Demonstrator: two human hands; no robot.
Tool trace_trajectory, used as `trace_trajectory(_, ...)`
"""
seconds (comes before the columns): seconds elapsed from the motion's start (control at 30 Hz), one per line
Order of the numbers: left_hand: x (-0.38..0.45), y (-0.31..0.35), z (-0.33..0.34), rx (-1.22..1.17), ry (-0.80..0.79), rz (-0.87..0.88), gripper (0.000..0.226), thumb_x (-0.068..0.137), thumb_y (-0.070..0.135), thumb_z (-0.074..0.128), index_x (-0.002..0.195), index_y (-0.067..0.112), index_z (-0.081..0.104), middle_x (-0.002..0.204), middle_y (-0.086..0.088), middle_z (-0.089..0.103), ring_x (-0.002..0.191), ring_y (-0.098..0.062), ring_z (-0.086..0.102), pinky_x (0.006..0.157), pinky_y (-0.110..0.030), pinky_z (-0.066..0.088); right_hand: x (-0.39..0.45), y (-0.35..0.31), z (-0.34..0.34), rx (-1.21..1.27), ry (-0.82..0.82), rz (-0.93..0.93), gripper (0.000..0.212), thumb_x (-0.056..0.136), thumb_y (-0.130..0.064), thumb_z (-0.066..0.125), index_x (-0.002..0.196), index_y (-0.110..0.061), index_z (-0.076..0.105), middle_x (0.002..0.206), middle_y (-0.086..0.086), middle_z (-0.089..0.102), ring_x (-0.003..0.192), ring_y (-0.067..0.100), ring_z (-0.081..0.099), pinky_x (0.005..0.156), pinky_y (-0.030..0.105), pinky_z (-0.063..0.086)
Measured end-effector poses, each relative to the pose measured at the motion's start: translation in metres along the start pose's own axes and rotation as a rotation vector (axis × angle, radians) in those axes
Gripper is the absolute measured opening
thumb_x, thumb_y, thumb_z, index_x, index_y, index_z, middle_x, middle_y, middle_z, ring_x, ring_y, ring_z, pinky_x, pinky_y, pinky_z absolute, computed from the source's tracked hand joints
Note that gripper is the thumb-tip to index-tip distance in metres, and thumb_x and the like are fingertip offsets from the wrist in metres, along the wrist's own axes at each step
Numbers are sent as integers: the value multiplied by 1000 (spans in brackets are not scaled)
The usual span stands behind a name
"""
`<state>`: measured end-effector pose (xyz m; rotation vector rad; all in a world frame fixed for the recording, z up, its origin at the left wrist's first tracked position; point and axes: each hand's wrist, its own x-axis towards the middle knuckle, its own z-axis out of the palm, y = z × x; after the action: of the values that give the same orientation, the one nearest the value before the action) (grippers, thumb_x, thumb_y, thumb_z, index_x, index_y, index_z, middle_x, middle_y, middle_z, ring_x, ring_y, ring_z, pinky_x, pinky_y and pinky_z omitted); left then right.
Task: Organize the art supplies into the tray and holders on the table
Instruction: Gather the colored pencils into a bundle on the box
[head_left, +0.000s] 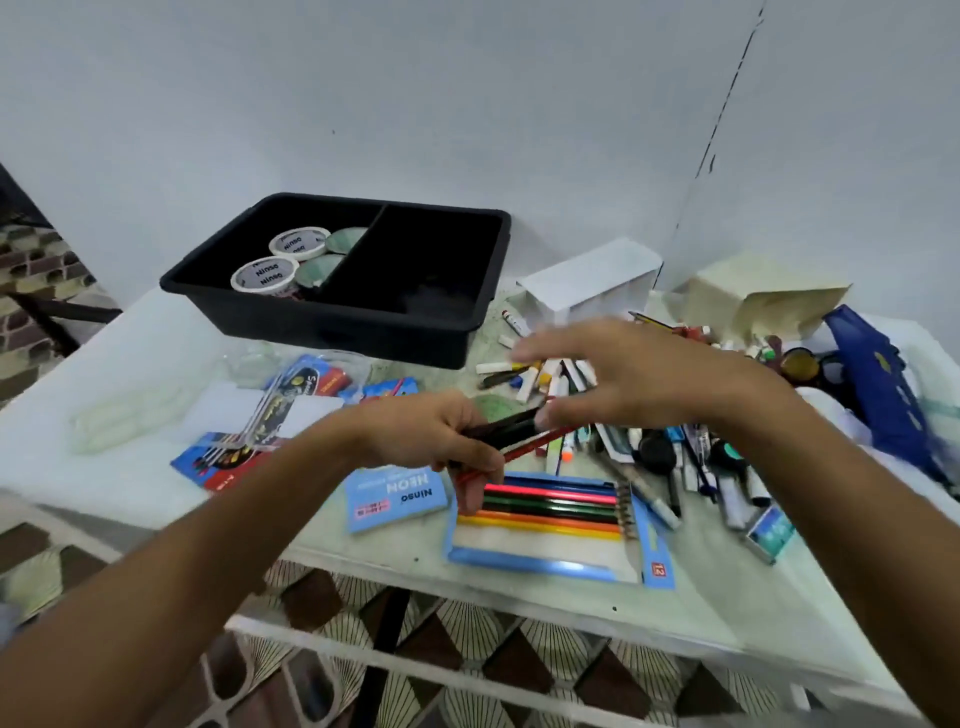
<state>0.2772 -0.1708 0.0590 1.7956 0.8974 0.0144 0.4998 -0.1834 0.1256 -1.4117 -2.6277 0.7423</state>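
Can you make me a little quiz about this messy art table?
1. True or false: the right half of the black tray is full of tubs.
2. Which hand grips a bunch of pencils?
   A. left hand
   B. right hand
3. Fill in: the white-lidded tubs sit in the tray's ____ half.

Key
1. False: the tubs are all in the left half; the right half looks dark and bare.
2. A: the right hand hovers open over the paint tubes.
3. left
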Motion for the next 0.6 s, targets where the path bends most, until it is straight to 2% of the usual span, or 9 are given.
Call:
trace_trajectory(0.03,-4,0,-2,35,-54,-6,21,97,20,58,88,6,70,75,-5,73,69,-15,61,69,-35,37,8,-5,8,-71,-196,17,37,86,-35,70,120,-25,64,108,-16,61,97,3,56,86,27,45)
trace_trajectory(0.07,-7,1,-4,58,-101,-23,21,97,18,57,89,3,69,75,-4,73,69,-15,62,71,-35,39,16,-8,16,-68,-328,19,25,87,-32,70,108,-19,70,88,-10,65,77,6,57,72,27,46)
trace_trajectory(0.1,-10,2,-6,81,-137,-48,21,97,17,56,92,0,68,76,-4,73,70,-14,63,73,-31,41,23,-9,23,-8,-404,25,19,88,-27,69,100,-12,71,77,-6,66,67,7,57,64,25,46)
trace_trajectory(0.17,-15,2,-7,130,-193,-95,21,98,16,55,95,0,67,76,-3,74,68,-11,60,68,-18,40,32,-6,33,216,-504,93,18,88,-14,69,100,0,71,82,6,74,70,11,66,68,25,54)
trace_trajectory(0.2,-17,0,-7,145,-222,-114,19,98,16,55,94,3,68,77,-2,74,68,-9,59,65,-17,38,33,-4,38,326,-550,128,20,87,-9,68,103,4,69,88,12,74,75,16,69,72,27,57)
trace_trajectory(0.33,-21,-7,-6,190,-328,-124,17,99,17,53,93,12,69,76,1,73,67,-8,57,71,-31,35,36,-1,59,589,-708,172,16,89,-3,64,101,8,66,101,25,70,86,31,69,74,34,60)
trace_trajectory(0.37,-21,-8,-5,199,-343,-126,18,99,17,53,93,11,69,75,1,73,68,-9,57,74,-35,34,37,-1,63,620,-742,175,17,90,-3,63,102,9,65,104,27,68,89,32,69,73,34,60)
trace_trajectory(0.47,-20,-9,-5,207,-381,-124,18,99,17,53,94,11,69,75,3,73,69,-8,60,76,-36,34,37,1,70,678,-779,184,24,91,0,61,109,15,60,105,27,68,86,31,71,72,35,60)
trace_trajectory(0.6,-18,-11,-4,190,-388,-123,16,98,16,55,95,9,69,74,5,73,68,-6,58,68,-23,36,37,4,77,759,-796,209,27,91,6,57,116,15,53,95,22,70,78,27,72,72,36,60)
